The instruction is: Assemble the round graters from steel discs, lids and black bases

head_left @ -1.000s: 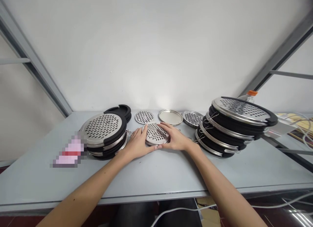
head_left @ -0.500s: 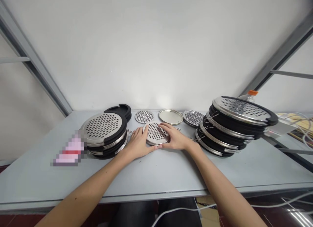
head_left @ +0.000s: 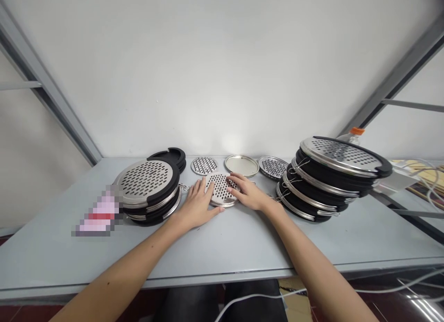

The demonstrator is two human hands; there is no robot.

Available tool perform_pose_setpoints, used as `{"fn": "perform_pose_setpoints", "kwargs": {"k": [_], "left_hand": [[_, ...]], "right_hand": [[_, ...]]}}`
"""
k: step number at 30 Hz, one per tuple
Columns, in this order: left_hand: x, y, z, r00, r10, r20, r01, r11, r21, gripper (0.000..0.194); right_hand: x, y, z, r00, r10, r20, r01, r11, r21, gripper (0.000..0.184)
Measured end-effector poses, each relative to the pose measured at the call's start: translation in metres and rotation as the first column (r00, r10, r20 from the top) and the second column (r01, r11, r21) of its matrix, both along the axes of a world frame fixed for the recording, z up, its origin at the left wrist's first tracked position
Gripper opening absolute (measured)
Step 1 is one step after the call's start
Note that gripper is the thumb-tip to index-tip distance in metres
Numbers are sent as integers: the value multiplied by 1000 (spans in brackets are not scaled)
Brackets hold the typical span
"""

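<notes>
The round metal grater plate (head_left: 220, 192) lies flat on the table (head_left: 222, 248), between the two hands. The left hand (head_left: 197, 205) and the right hand (head_left: 249, 196) are both open, with fingers resting on the plate from each side, not clamped. The plate is round, with no long side, and neither hand is nearer. A tall stack of graters (head_left: 324, 179) sits past the right hand.

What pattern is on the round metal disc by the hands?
The steel disc has rows of small dark holes, shown best in the head view.
</notes>
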State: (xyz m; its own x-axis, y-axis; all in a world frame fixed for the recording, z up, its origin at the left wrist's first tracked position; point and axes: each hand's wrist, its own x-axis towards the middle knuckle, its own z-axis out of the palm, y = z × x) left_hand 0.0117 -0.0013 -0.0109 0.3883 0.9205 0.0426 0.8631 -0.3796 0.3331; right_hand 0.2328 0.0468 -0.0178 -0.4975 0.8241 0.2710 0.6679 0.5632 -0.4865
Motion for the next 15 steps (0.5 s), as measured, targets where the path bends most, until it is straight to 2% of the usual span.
{"fn": "perform_pose_setpoints", "kwargs": {"k": [3, 6, 10, 15], "left_hand": [[1, 0, 0, 999, -24, -25, 25, 998, 59, 77], [1, 2, 0, 998, -61, -18, 64, 985, 160, 67], [3, 3, 4, 992, -66, 103, 34, 957, 287, 53], [6, 1, 11, 958, -90, 272, 4, 953, 302, 38]], "right_hand": [[-2, 1, 1, 998, -11, -63, 9, 1000, -30, 55], [-3, 3, 4, 973, -68, -220, 39, 990, -136, 55], [0, 8, 7, 875, -193, -445, 56, 952, -302, 61], [8, 14, 8, 769, -268, -580, 30, 922, -385, 59]]}}
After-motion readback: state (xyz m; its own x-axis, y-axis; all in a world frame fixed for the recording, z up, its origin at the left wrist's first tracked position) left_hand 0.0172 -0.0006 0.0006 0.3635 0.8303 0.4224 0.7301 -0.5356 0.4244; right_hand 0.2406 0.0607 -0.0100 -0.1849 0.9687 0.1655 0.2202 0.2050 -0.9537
